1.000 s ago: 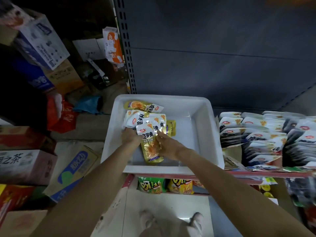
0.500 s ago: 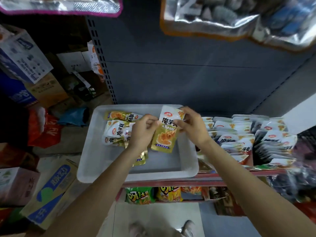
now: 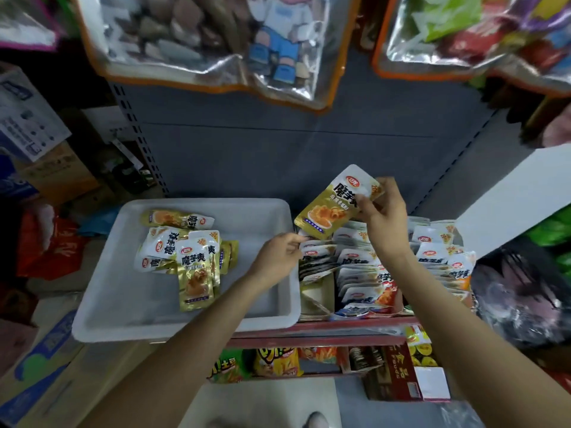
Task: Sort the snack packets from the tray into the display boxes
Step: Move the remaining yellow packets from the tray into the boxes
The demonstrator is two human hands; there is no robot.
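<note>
A white tray (image 3: 173,330) sits on the shelf at the left and holds a loose pile of gold-and-white snack packets (image 3: 197,257). To its right stand display boxes (image 3: 315,299) packed with upright packets of the same kind. My right hand (image 3: 384,220) pinches one gold packet (image 3: 332,208) by its top corner and holds it tilted above the back of the boxes. My left hand (image 3: 276,257) hovers over the tray's right rim. Its loosely bent fingertips reach the first row of boxed packets, just under the held packet's lower corner.
Large clear bags of goods (image 3: 210,41) hang overhead. The red shelf edge (image 3: 324,327) runs below the boxes, with chip bags (image 3: 278,362) on the lower shelf. Cardboard cartons (image 3: 40,375) stack at the left. A white panel (image 3: 509,196) and dark bagged goods (image 3: 522,291) are at the right.
My right hand carried the gold packet from over the tray to above the display boxes. My left hand left the pile and moved right to the tray's rim. The view tilted up.
</note>
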